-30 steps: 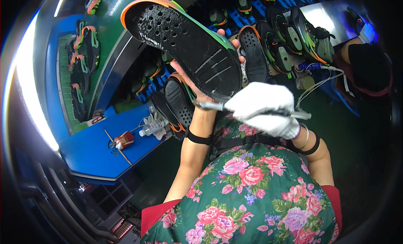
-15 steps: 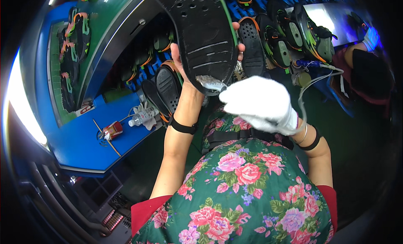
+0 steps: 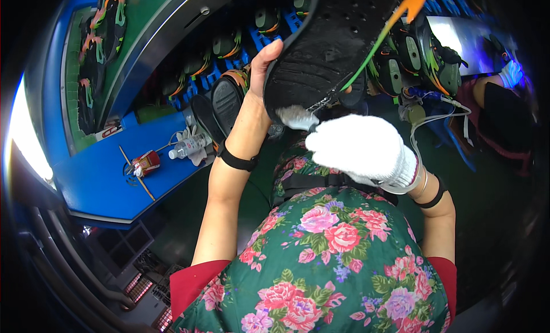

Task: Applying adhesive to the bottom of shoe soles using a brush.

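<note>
A black shoe sole [image 3: 329, 52] with a green and orange strip along its right side is raised at the top centre, its holed and ridged face toward me. My bare left hand [image 3: 264, 67] is closed round it, the thumb at its left edge and most fingers hidden behind. In a white knit glove, my right hand [image 3: 361, 150] grips a small brush [image 3: 297, 117], whose handle is mostly hidden. The brush's pale bristles touch the lower end of the sole, where the surface looks glossy.
On the blue table [image 3: 97, 190] at left lie a clear bottle [image 3: 192, 146] and a red-and-white packet [image 3: 146, 163] near a thin stick. Several black, green and orange shoes [image 3: 392, 64] stand on blue racks ahead. A co-worker's gloved hand [image 3: 511, 74] is at far right, beyond a white cable [image 3: 424, 122].
My left hand has tilted the sole, its upper end swinging right, so more of the coloured edge shows. The brush has shifted slightly right and down along the lower end.
</note>
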`<control>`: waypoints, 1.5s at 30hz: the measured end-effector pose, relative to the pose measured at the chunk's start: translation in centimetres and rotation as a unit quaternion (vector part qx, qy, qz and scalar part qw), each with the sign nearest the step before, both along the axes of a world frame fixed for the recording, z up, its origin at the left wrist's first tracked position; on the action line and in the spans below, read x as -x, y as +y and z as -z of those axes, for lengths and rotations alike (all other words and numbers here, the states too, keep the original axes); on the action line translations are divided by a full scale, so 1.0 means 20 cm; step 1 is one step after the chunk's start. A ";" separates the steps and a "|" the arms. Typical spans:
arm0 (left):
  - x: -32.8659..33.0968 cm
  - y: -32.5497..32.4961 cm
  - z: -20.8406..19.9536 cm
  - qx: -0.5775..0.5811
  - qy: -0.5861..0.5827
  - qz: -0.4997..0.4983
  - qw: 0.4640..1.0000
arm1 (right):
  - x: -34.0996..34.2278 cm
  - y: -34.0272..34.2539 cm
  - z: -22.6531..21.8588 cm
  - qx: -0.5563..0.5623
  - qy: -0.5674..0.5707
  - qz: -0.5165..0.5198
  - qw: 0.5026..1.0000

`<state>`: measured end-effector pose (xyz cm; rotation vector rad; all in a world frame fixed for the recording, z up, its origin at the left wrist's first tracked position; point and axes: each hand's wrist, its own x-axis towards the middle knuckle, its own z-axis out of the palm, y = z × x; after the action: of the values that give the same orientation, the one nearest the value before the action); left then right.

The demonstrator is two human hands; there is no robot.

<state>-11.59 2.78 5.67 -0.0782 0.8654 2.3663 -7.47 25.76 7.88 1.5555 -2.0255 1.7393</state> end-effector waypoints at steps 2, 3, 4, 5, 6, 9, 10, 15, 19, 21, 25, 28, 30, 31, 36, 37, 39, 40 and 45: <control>-0.01 -0.02 0.01 0.044 -0.004 -0.022 0.999 | -0.01 0.00 -0.05 0.013 -0.069 -0.035 0.997; -0.01 -0.02 0.02 0.083 -0.009 -0.038 0.996 | 0.00 0.01 -0.05 0.012 -0.069 -0.036 0.997; 0.00 -0.02 0.04 0.082 -0.009 -0.038 0.996 | 0.02 0.02 -0.05 0.036 -0.110 -0.040 0.992; 0.01 -0.03 0.06 0.047 -0.016 -0.032 0.998 | 0.04 0.03 -0.05 0.059 -0.151 -0.045 0.986; 0.01 -0.04 0.06 0.015 -0.023 -0.029 0.999 | 0.05 0.03 -0.06 0.025 -0.119 0.007 0.993; 0.03 -0.04 0.06 0.059 -0.029 -0.059 0.996 | 0.04 -0.01 -0.04 -0.016 -0.041 0.049 0.998; 0.03 -0.03 0.06 0.058 -0.027 -0.059 0.996 | 0.03 0.00 -0.04 0.001 -0.076 0.021 0.997; 0.04 -0.02 0.11 0.022 -0.030 -0.029 0.999 | 0.04 0.02 0.00 0.098 -0.258 0.045 0.960; -0.03 0.01 0.14 -0.168 -0.114 -0.024 0.979 | 0.04 0.03 0.04 0.087 -0.399 -0.032 0.912; -0.09 0.08 0.09 -0.215 -0.139 -0.079 0.963 | 0.06 0.05 0.01 0.064 -0.405 0.011 0.912; -0.29 0.05 0.16 -0.279 -0.235 -0.124 0.923 | 0.18 0.07 0.02 0.073 -0.248 0.120 0.959; -0.33 0.12 0.15 -0.200 -0.209 -0.086 0.953 | 0.32 0.10 -0.02 0.032 0.009 0.255 0.966; -0.35 0.12 0.14 -0.201 -0.191 -0.077 0.958 | 0.31 0.09 -0.03 0.001 0.043 0.259 0.965; -0.35 0.11 0.13 -0.198 -0.177 -0.072 0.961 | 0.28 0.07 -0.03 -0.015 0.077 0.252 0.964; -0.35 0.05 0.00 -0.209 -0.033 -0.161 0.964 | 0.14 0.05 -0.08 0.176 -0.285 0.026 0.942; -0.34 -0.01 -0.02 -0.162 0.027 -0.137 0.977 | 0.14 0.11 -0.08 0.180 -0.323 0.048 0.928; -0.32 -0.11 -0.14 -0.134 0.050 -0.140 0.980 | 0.14 0.18 -0.06 0.235 -0.358 0.097 0.899; -0.29 -0.16 -0.21 -0.142 0.091 -0.136 0.976 | 0.14 0.19 -0.04 0.255 -0.397 0.107 0.875; 0.13 -0.52 -0.46 -0.243 0.209 -0.078 0.944 | 0.10 0.17 0.07 0.244 -0.515 0.173 0.804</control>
<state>-14.25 -7.63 14.78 0.5948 0.4366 2.7275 -9.44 29.26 6.41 -0.0170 -1.6410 2.9025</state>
